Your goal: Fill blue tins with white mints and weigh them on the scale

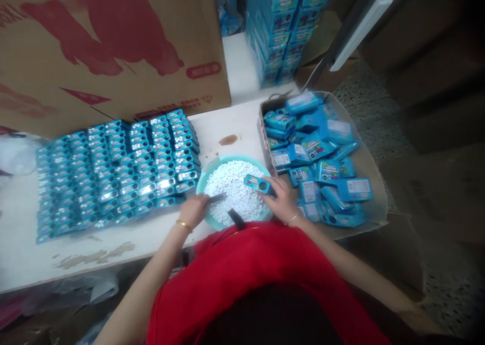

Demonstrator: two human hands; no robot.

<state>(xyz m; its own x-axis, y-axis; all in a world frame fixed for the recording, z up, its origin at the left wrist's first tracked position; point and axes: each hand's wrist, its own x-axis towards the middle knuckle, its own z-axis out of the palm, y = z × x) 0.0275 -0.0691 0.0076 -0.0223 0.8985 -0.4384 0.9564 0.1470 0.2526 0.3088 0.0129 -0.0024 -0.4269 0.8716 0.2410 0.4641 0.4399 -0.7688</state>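
Note:
A turquoise bowl [202, 182] full of small white pellets [231, 181] stands at the table's front edge, against the red garment. My left hand [194, 209] is closed round the handle of a dark, thin tool [216, 198] whose far end reaches into the pellets; its exact kind is unclear. Over the bowl's right side, my right hand [279, 199] grips a small blue box [257, 184] with a dark round spot on its upward face. To the right, a cardboard tray [379, 196] holds many loose blue boxes [316, 148].
Rows of blue boxes [121, 168] cover the table's left side. Behind them rises a large printed carton [113, 47]. Stacked blue packs [280, 37] stand at the back, near a lamp on a pole [359, 29]. Brown stains mark the white tabletop [212, 120].

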